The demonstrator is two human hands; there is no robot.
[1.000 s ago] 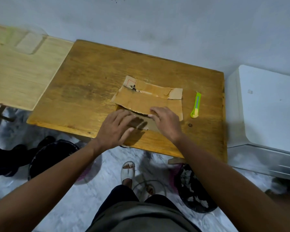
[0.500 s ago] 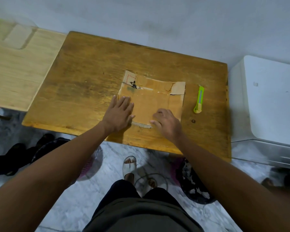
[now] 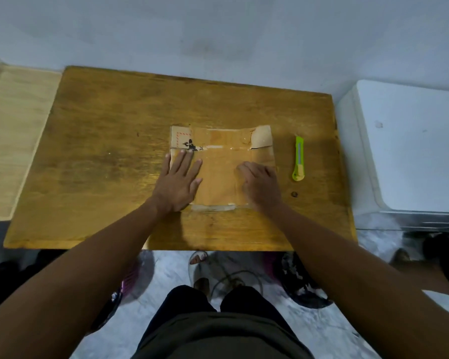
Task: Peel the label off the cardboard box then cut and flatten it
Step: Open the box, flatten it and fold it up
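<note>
A brown cardboard box [image 3: 219, 167] lies flat on the wooden table [image 3: 109, 156], with clear tape across it and a black print at its far left corner. My left hand [image 3: 178, 181] rests palm down on the box's left side, fingers spread. On the box's right side my right hand [image 3: 261, 183] presses down with its fingers curled; it is blurred. A green and yellow utility knife [image 3: 299, 158] lies on the table just right of the box, held by neither hand.
A lighter wooden surface [image 3: 13, 141] adjoins the table on the left. A white appliance [image 3: 410, 151] stands close on the right. A pale wall runs behind. Below the table's near edge are dark bins [image 3: 298, 283], sandals and my legs.
The raised cardboard flaps have been pushed down, so the box now lies flat. My left hand slid forward onto its left side and my right hand moved onto its right side.
</note>
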